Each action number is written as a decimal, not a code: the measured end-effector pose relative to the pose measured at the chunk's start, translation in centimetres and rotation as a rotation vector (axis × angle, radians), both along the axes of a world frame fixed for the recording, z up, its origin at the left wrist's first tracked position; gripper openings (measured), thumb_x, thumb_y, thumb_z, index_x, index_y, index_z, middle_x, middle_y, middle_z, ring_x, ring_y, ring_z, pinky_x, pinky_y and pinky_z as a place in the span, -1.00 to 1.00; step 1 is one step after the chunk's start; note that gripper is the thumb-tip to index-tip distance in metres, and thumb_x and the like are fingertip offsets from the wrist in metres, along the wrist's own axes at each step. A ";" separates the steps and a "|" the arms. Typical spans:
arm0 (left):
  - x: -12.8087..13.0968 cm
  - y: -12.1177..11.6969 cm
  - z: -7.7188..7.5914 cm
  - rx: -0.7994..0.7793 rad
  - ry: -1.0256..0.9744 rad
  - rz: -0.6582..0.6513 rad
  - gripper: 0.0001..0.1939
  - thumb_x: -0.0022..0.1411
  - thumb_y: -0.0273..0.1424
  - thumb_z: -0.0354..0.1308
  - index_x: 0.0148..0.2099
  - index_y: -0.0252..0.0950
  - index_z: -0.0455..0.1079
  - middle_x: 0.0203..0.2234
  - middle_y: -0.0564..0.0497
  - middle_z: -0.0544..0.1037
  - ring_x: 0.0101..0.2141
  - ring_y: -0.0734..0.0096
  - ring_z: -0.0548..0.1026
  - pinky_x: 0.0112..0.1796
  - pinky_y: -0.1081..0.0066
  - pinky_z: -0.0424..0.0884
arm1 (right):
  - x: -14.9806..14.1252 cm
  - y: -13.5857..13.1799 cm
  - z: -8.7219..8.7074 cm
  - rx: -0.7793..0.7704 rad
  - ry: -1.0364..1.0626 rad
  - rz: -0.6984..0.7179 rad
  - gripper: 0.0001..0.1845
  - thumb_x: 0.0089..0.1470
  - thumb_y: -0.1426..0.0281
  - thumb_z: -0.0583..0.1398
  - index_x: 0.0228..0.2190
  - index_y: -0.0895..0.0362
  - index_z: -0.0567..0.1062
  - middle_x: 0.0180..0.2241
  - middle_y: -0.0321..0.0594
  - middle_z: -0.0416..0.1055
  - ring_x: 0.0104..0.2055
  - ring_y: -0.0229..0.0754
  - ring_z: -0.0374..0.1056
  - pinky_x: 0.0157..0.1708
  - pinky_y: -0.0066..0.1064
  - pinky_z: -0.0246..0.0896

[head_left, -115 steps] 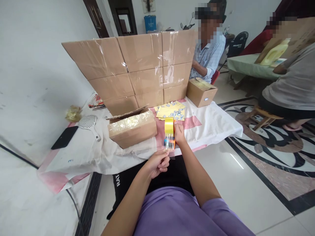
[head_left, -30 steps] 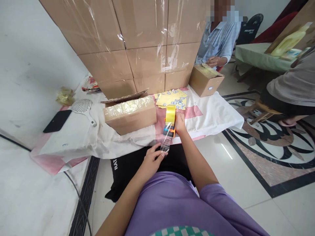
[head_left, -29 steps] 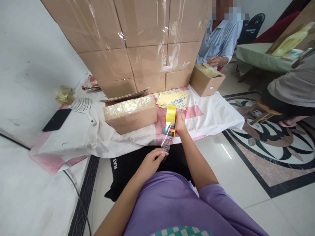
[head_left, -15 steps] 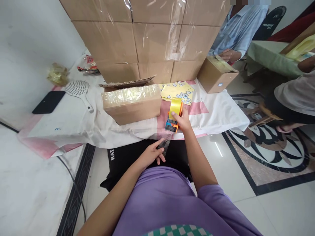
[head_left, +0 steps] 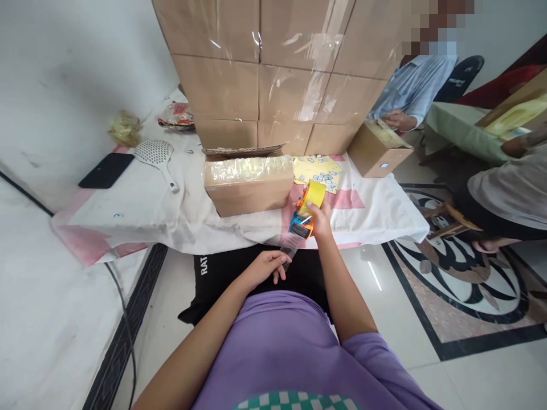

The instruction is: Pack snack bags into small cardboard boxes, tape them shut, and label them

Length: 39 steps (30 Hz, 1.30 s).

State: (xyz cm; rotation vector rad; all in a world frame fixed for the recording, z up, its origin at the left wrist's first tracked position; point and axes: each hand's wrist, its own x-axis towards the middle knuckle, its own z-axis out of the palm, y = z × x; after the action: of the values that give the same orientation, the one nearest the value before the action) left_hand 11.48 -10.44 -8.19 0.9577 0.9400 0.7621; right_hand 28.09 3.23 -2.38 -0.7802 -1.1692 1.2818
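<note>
My right hand (head_left: 321, 218) is closed around a tape dispenser (head_left: 301, 223) with orange and blue parts and a yellow roll. A strip of clear tape (head_left: 290, 246) stretches from the dispenser down toward my lap. Its loose end is pinched in the fingers of my left hand (head_left: 269, 267). Just beyond the dispenser, to the left, stands a cardboard box (head_left: 254, 193) with clear tape along its top edge and a flap raised behind. Yellow sheets with small stickers (head_left: 318, 171) lie behind the dispenser.
Stacked, taped cartons (head_left: 290, 91) rise at the back of the cloth-covered table (head_left: 171, 228). On the left are a slotted ladle (head_left: 154, 154), a black phone (head_left: 106, 171) and a crumpled wrapper (head_left: 124, 128). Another person's hands (head_left: 397, 119) rest at a second box (head_left: 380, 151); someone else sits at right.
The view has shifted, so the table's things appear further right and slightly lower. The dispenser has tilted in my right hand. My left fingers have closed on the tape.
</note>
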 end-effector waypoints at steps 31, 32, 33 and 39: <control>-1.8 -5.0 5.7 0.090 -0.019 -0.084 -0.39 0.24 0.11 0.21 -0.12 -0.40 0.55 -0.63 -0.02 0.57 -0.64 0.46 0.46 -0.55 0.49 0.36 | 0.7 -4.6 4.4 0.149 0.059 -0.193 -0.54 -0.15 0.40 0.19 -0.11 0.00 0.44 -0.40 -0.31 0.55 -0.39 -0.10 0.50 -0.38 -0.25 0.40; -1.7 -5.0 5.5 0.084 -0.020 -0.088 -0.38 0.22 0.13 0.22 -0.12 -0.40 0.55 -0.64 -0.02 0.57 -0.65 0.46 0.45 -0.55 0.49 0.36 | 0.7 -4.7 4.3 0.150 0.077 -0.177 -0.52 -0.17 0.41 0.18 -0.11 -0.01 0.44 -0.40 -0.31 0.55 -0.39 -0.09 0.50 -0.38 -0.25 0.40; -1.7 -5.0 5.4 0.079 -0.020 -0.090 -0.37 0.21 0.14 0.22 -0.13 -0.40 0.55 -0.64 -0.02 0.57 -0.65 0.47 0.45 -0.55 0.49 0.36 | 0.7 -4.8 4.3 0.152 0.097 -0.161 -0.51 -0.19 0.41 0.17 -0.11 -0.01 0.44 -0.39 -0.31 0.55 -0.40 -0.09 0.50 -0.39 -0.24 0.41; -1.4 -5.1 4.8 0.066 -0.007 -0.104 -0.38 0.23 0.13 0.22 -0.11 -0.40 0.55 -0.62 -0.02 0.58 -0.63 0.47 0.47 -0.53 0.50 0.37 | 0.7 -5.0 4.4 0.072 0.180 -0.105 -0.50 -0.18 0.29 0.15 -0.11 0.01 0.45 -0.37 -0.24 0.58 -0.43 -0.03 0.51 -0.38 -0.13 0.48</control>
State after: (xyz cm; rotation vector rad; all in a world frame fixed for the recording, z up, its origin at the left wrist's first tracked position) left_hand 10.05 -15.51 -3.37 1.0527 0.8565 0.7114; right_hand 28.80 -1.79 2.02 -0.6506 -1.0107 1.1908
